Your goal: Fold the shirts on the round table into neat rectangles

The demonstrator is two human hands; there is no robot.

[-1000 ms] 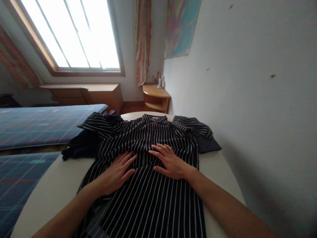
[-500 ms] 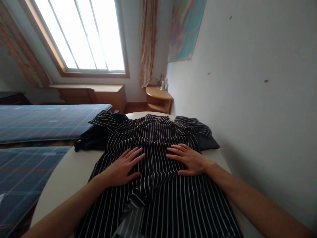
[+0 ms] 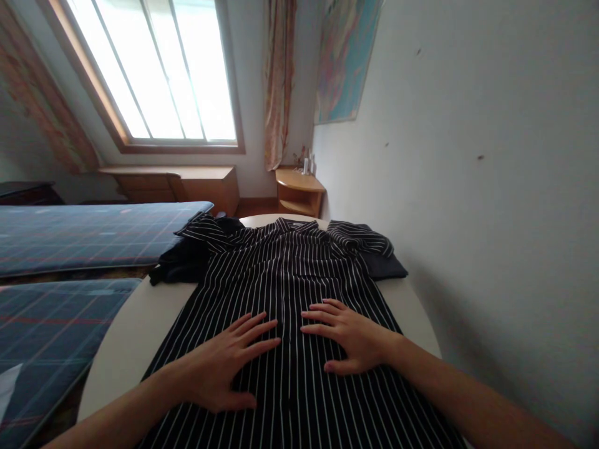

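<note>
- Shirt spans the table, collar near its far edge.
- Left hand and right hand: open, fingers spread, palms down over the shirt's front.

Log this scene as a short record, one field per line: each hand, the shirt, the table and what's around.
Left hand: open, fingers spread over the shirt front
Right hand: open, fingers spread, over the other side of the front
Shirt: black with pale stripes, spread out, collar at the far end, bottom cut off by the picture
Table: pale, rounded edge, under the shirt
Beside the table: blue plaid mattress
Beyond: window, wooden desk
</note>
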